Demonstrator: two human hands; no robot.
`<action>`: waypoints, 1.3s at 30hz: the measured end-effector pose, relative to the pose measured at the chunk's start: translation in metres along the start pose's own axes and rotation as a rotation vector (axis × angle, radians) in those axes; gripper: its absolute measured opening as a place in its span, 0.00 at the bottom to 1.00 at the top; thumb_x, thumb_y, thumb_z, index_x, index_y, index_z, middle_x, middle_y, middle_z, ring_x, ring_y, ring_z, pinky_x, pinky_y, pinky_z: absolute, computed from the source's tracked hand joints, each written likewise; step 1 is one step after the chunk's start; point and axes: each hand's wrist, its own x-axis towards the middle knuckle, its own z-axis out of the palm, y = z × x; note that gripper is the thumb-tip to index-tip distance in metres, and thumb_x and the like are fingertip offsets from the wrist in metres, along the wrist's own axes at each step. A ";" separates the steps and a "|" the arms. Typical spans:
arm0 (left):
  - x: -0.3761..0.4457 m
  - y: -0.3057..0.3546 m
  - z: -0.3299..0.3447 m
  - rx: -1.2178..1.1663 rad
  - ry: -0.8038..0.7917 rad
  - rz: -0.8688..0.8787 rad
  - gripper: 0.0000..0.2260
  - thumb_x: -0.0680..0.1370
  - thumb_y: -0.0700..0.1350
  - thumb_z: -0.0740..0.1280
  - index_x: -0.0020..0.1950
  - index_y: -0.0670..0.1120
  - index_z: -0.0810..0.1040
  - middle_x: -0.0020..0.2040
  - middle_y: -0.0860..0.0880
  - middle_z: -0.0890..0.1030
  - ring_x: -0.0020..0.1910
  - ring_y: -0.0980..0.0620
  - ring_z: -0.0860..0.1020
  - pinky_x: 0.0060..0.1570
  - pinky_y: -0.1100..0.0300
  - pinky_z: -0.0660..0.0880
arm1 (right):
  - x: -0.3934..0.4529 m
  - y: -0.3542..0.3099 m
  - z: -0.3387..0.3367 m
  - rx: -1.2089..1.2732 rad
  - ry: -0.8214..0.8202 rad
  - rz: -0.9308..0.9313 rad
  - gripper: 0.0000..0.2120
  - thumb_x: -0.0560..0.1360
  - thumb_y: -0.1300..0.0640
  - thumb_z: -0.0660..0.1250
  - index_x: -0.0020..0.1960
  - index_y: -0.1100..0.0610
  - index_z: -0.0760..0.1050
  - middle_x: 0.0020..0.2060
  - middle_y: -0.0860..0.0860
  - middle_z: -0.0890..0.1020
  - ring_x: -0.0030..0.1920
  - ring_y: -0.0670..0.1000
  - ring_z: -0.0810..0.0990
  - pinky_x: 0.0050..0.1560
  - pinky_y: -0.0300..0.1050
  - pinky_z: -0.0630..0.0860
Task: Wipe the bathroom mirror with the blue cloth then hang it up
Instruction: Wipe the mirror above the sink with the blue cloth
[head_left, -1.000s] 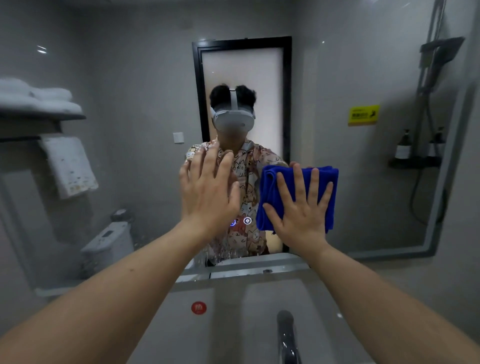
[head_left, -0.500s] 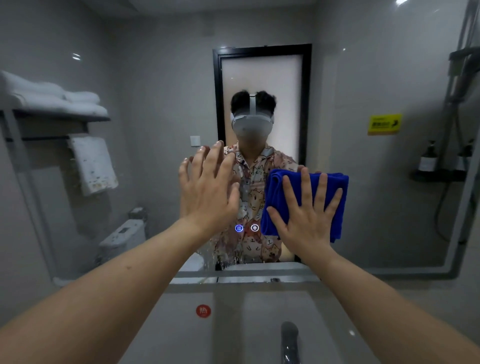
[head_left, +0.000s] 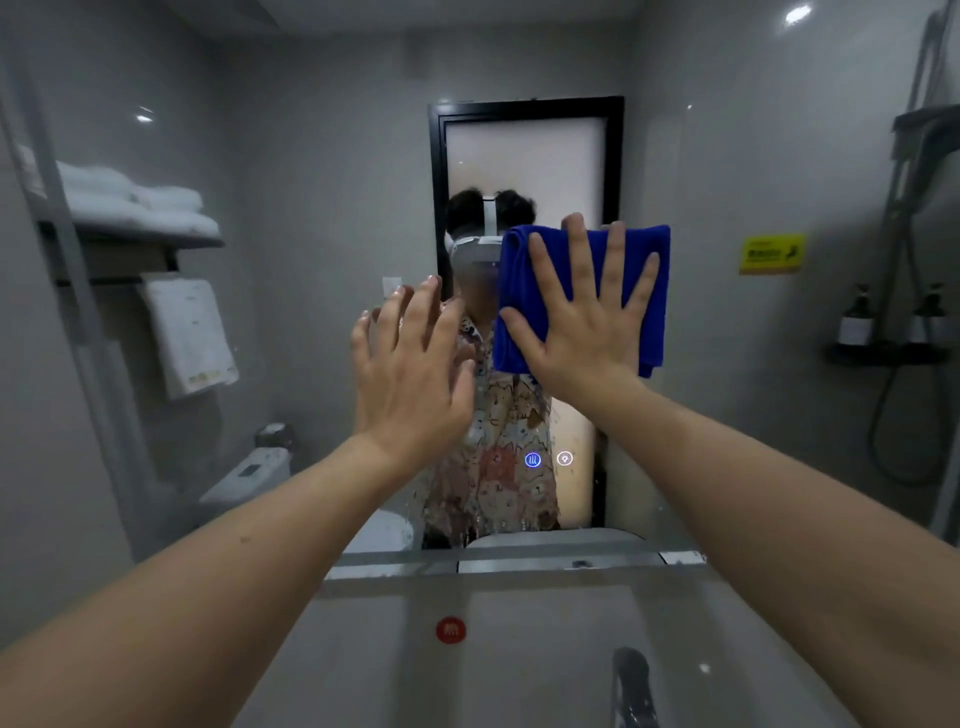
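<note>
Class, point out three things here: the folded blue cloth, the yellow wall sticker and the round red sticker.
Folded blue cloth (head_left: 655, 296): head view, right edge.
Yellow wall sticker (head_left: 771, 254): head view, centre.
Round red sticker (head_left: 450, 630): head view, centre.

R hand flat, fingers spread, pressing blue cloth on mirror. L hand open beside it, lower. Tap at bottom, red dot nr basin.
</note>
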 end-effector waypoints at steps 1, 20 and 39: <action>0.000 -0.006 -0.001 0.004 0.006 0.012 0.27 0.78 0.55 0.65 0.76 0.49 0.68 0.79 0.45 0.64 0.77 0.42 0.60 0.74 0.37 0.57 | 0.005 -0.007 0.000 -0.003 0.008 0.020 0.38 0.81 0.28 0.47 0.85 0.45 0.47 0.85 0.55 0.50 0.82 0.67 0.46 0.76 0.78 0.44; -0.015 -0.079 -0.017 -0.023 0.026 -0.087 0.25 0.77 0.53 0.61 0.74 0.49 0.68 0.77 0.44 0.65 0.76 0.41 0.60 0.73 0.36 0.57 | -0.038 -0.128 0.024 0.060 0.000 0.014 0.37 0.82 0.29 0.49 0.85 0.46 0.50 0.84 0.56 0.51 0.83 0.67 0.47 0.76 0.75 0.36; -0.018 -0.020 -0.005 -0.038 -0.021 -0.018 0.26 0.78 0.55 0.63 0.74 0.48 0.68 0.77 0.44 0.65 0.76 0.41 0.62 0.74 0.39 0.57 | -0.096 0.014 0.025 -0.029 -0.039 -0.067 0.37 0.82 0.29 0.48 0.85 0.44 0.46 0.85 0.52 0.46 0.83 0.63 0.42 0.78 0.74 0.40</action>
